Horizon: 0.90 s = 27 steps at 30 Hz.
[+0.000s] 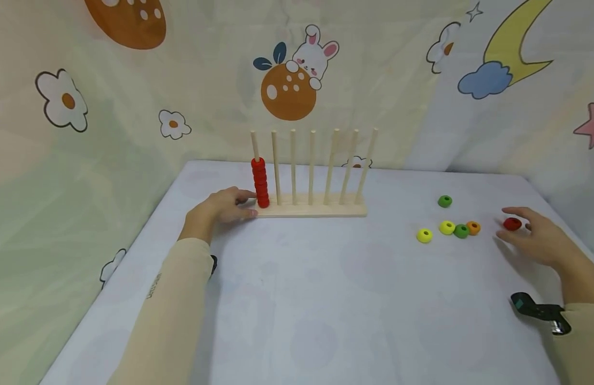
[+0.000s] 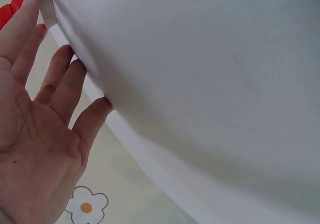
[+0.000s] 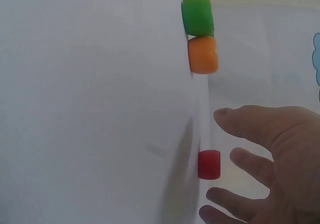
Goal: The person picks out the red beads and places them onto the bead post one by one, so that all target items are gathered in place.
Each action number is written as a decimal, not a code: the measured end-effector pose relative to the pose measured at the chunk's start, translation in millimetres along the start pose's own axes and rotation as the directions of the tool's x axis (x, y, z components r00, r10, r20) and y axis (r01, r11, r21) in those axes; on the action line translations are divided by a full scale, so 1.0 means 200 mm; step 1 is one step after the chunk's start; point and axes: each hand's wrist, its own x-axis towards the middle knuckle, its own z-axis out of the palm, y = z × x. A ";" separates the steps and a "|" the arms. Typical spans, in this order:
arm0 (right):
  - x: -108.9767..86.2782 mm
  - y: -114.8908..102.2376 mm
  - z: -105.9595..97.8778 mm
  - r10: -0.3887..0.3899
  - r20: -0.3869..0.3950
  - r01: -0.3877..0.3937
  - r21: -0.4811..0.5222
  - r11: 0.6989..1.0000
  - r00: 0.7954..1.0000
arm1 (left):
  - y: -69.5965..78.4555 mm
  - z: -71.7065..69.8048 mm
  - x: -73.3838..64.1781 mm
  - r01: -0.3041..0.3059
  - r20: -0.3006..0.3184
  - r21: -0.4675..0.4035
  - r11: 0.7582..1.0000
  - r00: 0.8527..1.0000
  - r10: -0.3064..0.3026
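A wooden peg rack (image 1: 311, 209) stands on the white table, with several upright pegs. A stack of red beads (image 1: 260, 182) is threaded on its leftmost peg. My left hand (image 1: 225, 206) touches the left end of the rack's base with thumb and forefinger, and its other fingers are loosely spread in the left wrist view. At the right, my right hand (image 1: 542, 235) has thumb and fingers parted around a loose red bead (image 1: 512, 224). That bead (image 3: 209, 164) rests on the table, and the right wrist view shows a gap between it and the thumb.
Between rack and right hand lie loose beads: two yellow (image 1: 424, 236), two green (image 1: 444, 201) and one orange (image 1: 473, 228). One yellow, one green and the orange bead sit close together in a row. A patterned cloth (image 1: 215, 69) hangs behind the table.
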 end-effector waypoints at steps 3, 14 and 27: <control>-0.01 0.00 0.00 -0.008 0.000 0.008 -0.004 1.000 1.000 | 0.00 -0.01 0.00 0.008 -0.004 -0.016 1.000 1.000 -0.008; -0.01 -0.01 0.02 -0.039 0.054 0.040 -0.016 0.999 0.998 | 0.00 0.00 0.00 0.006 0.000 -0.041 0.999 1.000 -0.006; 0.00 -0.06 0.00 -0.091 0.094 0.101 -0.107 0.989 0.991 | -0.01 0.01 0.01 -0.006 0.004 -0.032 0.999 1.000 0.006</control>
